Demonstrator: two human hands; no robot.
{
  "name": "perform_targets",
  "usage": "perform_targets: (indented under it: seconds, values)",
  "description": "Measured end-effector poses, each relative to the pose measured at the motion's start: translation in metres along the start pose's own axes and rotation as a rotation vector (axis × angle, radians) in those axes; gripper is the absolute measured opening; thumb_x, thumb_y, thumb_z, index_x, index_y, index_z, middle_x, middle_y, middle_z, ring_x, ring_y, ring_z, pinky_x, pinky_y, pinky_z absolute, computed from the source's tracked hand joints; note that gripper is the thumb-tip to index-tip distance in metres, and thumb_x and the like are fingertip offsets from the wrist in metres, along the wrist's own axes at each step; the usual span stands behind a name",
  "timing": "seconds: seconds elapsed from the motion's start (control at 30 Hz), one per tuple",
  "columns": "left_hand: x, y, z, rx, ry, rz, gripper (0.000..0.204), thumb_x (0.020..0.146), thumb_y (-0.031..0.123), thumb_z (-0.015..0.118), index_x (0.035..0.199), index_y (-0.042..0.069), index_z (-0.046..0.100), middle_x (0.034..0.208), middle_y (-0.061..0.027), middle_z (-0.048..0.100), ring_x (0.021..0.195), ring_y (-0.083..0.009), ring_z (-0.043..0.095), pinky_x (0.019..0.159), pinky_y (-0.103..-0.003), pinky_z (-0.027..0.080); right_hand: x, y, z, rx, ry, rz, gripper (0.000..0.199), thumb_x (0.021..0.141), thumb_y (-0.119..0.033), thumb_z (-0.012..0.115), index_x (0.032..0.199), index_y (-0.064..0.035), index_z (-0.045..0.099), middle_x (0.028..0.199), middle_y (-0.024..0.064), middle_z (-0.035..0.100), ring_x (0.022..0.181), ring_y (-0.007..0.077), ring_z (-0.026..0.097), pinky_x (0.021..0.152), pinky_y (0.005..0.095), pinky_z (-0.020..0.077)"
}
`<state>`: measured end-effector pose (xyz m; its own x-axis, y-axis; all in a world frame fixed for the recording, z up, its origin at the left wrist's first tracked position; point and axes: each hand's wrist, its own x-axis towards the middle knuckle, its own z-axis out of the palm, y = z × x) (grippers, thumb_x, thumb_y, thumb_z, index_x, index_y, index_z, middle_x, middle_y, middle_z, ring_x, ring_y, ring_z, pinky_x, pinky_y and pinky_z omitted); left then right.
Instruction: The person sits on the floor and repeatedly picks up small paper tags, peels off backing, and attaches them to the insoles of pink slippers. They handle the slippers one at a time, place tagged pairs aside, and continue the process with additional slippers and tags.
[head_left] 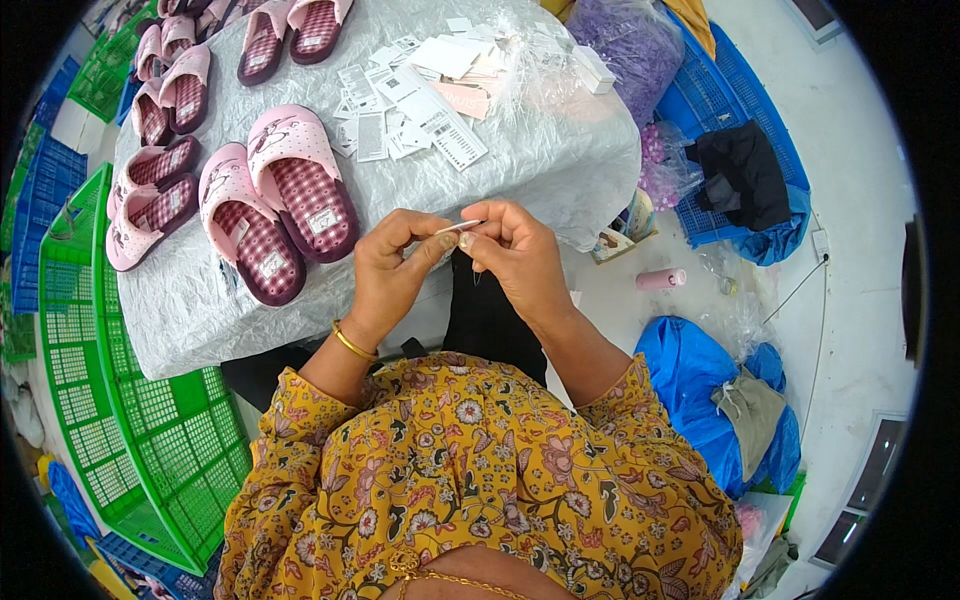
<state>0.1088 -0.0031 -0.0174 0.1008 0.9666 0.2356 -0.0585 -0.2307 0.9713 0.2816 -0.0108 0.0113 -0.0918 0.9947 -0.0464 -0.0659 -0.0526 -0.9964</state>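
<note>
Both my hands meet in front of me at the table's near edge. My left hand (392, 262) pinches a small white tag (459, 227) between thumb and forefinger. From the other side my right hand (518, 258) has its fingers closed at the tag's far end, and a thin thread-like loop hangs below them. The nearest slippers are a pink pair with dark checked insoles, a left slipper (245, 215) and a right slipper (303, 180), to the left of my hands. Beyond lies a loose heap of white printed tags (425, 115).
More pink slipper pairs (160, 195) line the left of the plastic-covered table (540, 165). Green crates (165, 440) stand at the left. On the right are a blue basket (735, 95) with dark cloth, a pink cylinder (661, 280) and a blue bag (685, 385) on the floor.
</note>
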Motion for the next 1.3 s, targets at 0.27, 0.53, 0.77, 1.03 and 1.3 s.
perform_targets:
  seconds: [0.27,0.53,0.77,1.03,1.3]
  values:
    - [0.004,0.008,-0.006,0.184,-0.035,0.233,0.008,0.086,0.001,0.073,0.093,0.001,0.073,0.091,-0.0063,0.070,0.082,-0.0141,0.066,0.072,-0.027,0.052,-0.004,-0.004,0.002,0.197,-0.029,0.086,0.024,0.088,-0.002,0.068,0.111,0.0011,0.062,0.082,0.0003,0.063,0.068,0.0053,0.055,0.061,0.0199,0.0456]
    - [-0.002,0.015,-0.004,0.180,-0.061,0.159,0.012,0.085,-0.003,0.071,0.097,-0.001,0.070,0.096,-0.0089,0.069,0.091,-0.0179,0.065,0.081,-0.027,0.051,-0.005,-0.003,0.003,0.195,-0.012,0.059,0.022,0.089,-0.002,0.068,0.110,0.0008,0.062,0.082,-0.0004,0.062,0.068,0.0051,0.055,0.062,0.0194,0.0446]
    - [-0.004,0.015,-0.010,0.325,-0.106,0.324,0.014,0.089,0.002,0.069,0.103,-0.001,0.069,0.098,-0.0090,0.070,0.089,-0.0171,0.066,0.083,-0.029,0.051,-0.004,-0.003,0.004,0.253,-0.045,0.084,0.017,0.088,-0.002,0.069,0.103,0.0001,0.062,0.083,0.0003,0.063,0.068,0.0047,0.055,0.061,0.0192,0.0452]
    - [0.007,0.013,-0.038,-0.130,-0.372,-0.295,0.014,0.100,0.011,0.059,0.102,-0.001,0.067,0.094,-0.0016,0.067,0.086,-0.0090,0.059,0.077,-0.024,0.049,-0.004,-0.002,0.005,0.094,-0.181,0.142,0.013,0.089,-0.004,0.070,0.098,-0.0003,0.061,0.079,0.0018,0.065,0.063,0.0044,0.057,0.057,0.0201,0.0465]
    - [0.011,0.017,-0.038,0.409,-0.250,0.000,0.008,0.095,0.008,0.062,0.095,0.000,0.061,0.084,-0.0100,0.059,0.076,-0.0206,0.059,0.069,-0.032,0.048,0.003,0.016,-0.007,-0.090,-0.324,0.196,0.019,0.088,-0.009,0.074,0.102,-0.0005,0.064,0.081,0.0019,0.065,0.067,0.0062,0.058,0.061,0.0228,0.0478]
